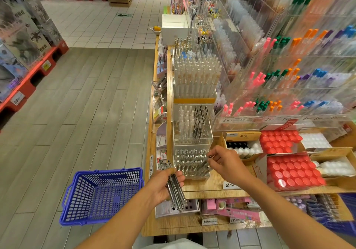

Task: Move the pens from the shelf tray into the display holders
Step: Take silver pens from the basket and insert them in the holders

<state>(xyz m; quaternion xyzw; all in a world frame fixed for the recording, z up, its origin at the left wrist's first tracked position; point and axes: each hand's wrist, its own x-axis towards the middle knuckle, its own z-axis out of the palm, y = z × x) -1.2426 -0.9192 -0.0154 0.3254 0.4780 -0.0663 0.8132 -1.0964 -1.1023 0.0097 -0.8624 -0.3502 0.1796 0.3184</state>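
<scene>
My left hand (165,185) grips a bundle of several dark pens (174,186), their tips pointing down toward the lower shelf. My right hand (224,162) pinches a single pen (207,159) at the right edge of the nearest clear display holder (189,164), which is nearly full of pens standing in its holes. Behind it stands a taller clear holder (192,129) with clear and black pens, and behind that a holder of clear pens (195,79).
A blue shopping basket (102,194) sits on the wooden floor to the left. Boxes of red-capped bottles (292,171) and white bottles (244,149) lie on the wooden shelf to the right. Acrylic racks of coloured pens (279,79) rise behind.
</scene>
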